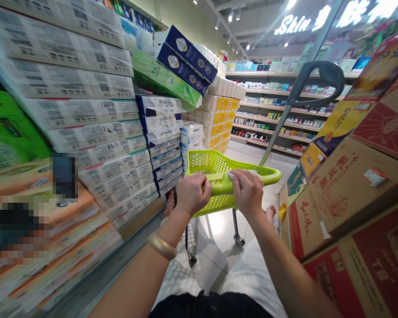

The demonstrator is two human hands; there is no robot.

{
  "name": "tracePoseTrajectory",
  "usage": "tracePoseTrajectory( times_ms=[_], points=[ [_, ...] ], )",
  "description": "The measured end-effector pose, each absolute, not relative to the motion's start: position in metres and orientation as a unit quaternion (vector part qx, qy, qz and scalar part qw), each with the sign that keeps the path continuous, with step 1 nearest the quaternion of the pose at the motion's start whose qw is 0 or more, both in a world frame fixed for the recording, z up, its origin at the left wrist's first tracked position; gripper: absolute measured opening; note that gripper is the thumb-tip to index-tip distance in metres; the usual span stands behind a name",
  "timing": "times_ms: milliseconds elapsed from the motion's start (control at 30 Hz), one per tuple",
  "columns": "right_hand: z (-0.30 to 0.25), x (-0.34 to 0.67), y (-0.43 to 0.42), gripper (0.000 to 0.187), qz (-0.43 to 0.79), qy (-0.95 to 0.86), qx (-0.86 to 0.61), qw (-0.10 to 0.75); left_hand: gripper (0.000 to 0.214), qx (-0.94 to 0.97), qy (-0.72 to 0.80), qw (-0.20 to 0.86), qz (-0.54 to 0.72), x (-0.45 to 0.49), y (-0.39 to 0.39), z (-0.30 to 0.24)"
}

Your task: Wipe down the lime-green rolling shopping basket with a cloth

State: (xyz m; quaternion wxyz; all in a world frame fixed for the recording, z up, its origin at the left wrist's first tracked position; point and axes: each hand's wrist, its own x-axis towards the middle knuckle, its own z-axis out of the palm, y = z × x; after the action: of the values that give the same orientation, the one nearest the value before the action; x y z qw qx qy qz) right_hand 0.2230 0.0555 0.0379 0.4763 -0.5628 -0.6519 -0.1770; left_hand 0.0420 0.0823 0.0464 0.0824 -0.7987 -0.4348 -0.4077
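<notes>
A lime-green plastic shopping cart (pixel 215 161) with a perforated basket stands right in front of me on thin wheeled legs. My left hand (pixel 194 192) is closed around the left part of its handle, a gold bangle on that wrist. To the right, my right hand (pixel 248 190) grips the same handle, with something small and white at its fingers that I cannot make out. From the cart's right side a grey pole with a loop-shaped grip (pixel 318 84) rises at a slant. Little of the basket's inside shows.
Stacked wrapped paper packs (pixel 102 115) line the left, with blue boxes (pixel 189 62) tilted on a green pack (pixel 166 79). Cartons (pixel 338 185) crowd the right side. Tiled floor (pixel 215 247) runs between, toward stocked shelves (pixel 272 95) at the back.
</notes>
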Motion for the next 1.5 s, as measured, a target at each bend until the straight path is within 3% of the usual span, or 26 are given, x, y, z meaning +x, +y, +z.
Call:
tracePoseTrajectory(
  times_ms=[167,467,867,1167,1367,1500],
  points=[
    [0.044,0.190,0.048,0.023,-0.169,-0.748,-0.495,0.409,0.025,-0.800,-0.428,0.092,-0.410,0.039,0.083,0.046],
    [0.052,0.267,0.069,0.032,-0.108,-0.642,-0.616,0.443,0.025,-0.796,-0.429,0.084,-0.419,0.040,0.083,0.046],
    [0.062,0.183,0.050,0.023,-0.121,-0.768,-0.518,0.357,0.024,-0.802,-0.431,0.087,-0.403,0.037,0.084,0.045],
    [0.076,0.263,0.084,0.029,-0.027,-0.659,-0.680,0.320,0.025,-0.798,-0.441,0.082,-0.403,0.042,0.082,0.046],
    [0.087,0.208,0.076,0.027,-0.047,-0.775,-0.585,0.237,0.022,-0.802,-0.438,0.089,-0.395,0.044,0.082,0.045],
    [0.092,0.208,0.081,0.028,0.018,-0.790,-0.569,0.228,0.022,-0.806,-0.431,0.089,-0.395,0.040,0.083,0.045]
  ],
)
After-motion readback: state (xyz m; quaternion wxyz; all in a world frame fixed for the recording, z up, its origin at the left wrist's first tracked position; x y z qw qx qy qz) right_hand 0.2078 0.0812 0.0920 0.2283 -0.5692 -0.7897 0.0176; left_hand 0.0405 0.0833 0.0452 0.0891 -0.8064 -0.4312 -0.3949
